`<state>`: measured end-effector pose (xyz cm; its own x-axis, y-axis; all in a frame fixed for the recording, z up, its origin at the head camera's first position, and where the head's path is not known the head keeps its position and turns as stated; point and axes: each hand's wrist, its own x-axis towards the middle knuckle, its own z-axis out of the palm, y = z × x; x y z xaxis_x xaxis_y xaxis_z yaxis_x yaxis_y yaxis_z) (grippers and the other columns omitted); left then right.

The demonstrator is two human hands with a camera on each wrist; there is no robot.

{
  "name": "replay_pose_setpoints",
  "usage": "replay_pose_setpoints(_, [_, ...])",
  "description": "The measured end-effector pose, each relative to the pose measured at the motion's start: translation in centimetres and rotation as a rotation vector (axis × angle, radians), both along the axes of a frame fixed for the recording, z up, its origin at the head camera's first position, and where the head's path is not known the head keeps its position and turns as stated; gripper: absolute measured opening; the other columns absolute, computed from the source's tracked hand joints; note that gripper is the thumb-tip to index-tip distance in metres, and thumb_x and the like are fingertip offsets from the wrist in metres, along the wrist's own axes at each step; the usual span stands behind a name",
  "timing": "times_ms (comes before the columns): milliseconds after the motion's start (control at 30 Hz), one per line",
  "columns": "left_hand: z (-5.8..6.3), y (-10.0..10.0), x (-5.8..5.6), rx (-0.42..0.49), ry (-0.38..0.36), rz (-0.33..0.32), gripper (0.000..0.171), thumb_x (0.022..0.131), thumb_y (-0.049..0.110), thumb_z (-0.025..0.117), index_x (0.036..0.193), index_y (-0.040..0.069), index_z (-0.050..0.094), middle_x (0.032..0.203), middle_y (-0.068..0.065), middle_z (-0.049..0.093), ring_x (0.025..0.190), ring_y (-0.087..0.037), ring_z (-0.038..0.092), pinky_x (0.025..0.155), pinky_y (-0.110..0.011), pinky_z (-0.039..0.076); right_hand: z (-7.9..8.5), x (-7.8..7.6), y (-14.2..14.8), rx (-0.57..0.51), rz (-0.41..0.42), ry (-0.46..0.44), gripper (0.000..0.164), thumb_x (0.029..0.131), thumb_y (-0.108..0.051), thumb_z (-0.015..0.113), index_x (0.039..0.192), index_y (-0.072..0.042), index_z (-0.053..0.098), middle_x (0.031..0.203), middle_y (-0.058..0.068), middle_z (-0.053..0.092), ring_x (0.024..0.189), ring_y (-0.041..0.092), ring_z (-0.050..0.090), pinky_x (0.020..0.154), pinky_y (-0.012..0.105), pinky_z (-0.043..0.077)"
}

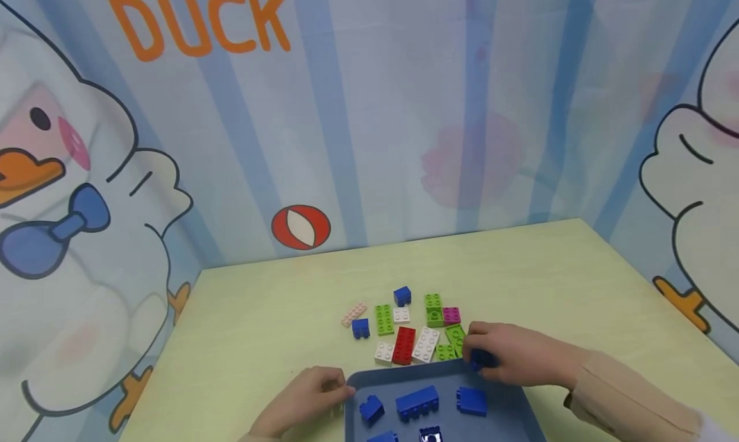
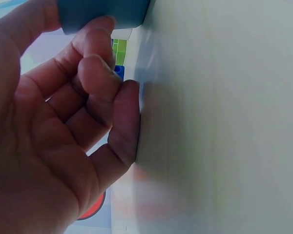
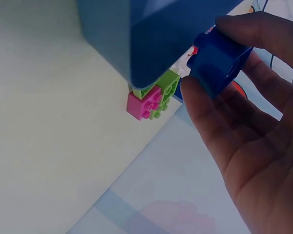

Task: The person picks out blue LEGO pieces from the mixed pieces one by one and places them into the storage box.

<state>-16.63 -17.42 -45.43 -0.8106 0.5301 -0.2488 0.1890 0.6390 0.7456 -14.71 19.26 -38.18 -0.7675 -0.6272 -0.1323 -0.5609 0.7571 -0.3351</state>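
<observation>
Between the thumb and fingers of my right hand [image 1: 519, 354] I pinch a dark blue toy block [image 3: 217, 61], squarish with round studs on one side, at the far right corner of a blue-grey tray [image 1: 510, 416]. My left hand [image 1: 306, 397] pinches the tray's far left corner. Blue bricks [image 1: 417, 403] lie inside; just beyond its raised wall, a red brick [image 1: 404, 346], white bricks [image 1: 426, 344] and green bricks [image 1: 383, 319] crowd the pale table [image 1: 260, 326].
</observation>
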Motion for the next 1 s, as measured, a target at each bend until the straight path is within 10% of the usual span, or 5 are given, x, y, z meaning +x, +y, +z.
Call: replay_pose_setpoints(1000, [-0.2, -0.1, -0.1, -0.014, -0.014, 0.012, 0.026, 0.088, 0.044, 0.06, 0.079, 0.02, 0.062, 0.069, 0.006, 0.058, 0.065, -0.01, 0.05, 0.058, -0.026, 0.038, -1.7, 5.2, -0.2, 0.094, 0.08, -0.193, 0.027, 0.083, -0.029, 0.07, 0.108, -0.031, 0.063, 0.088, -0.021, 0.048, 0.07, 0.0, 0.045, 0.066, 0.022, 0.046])
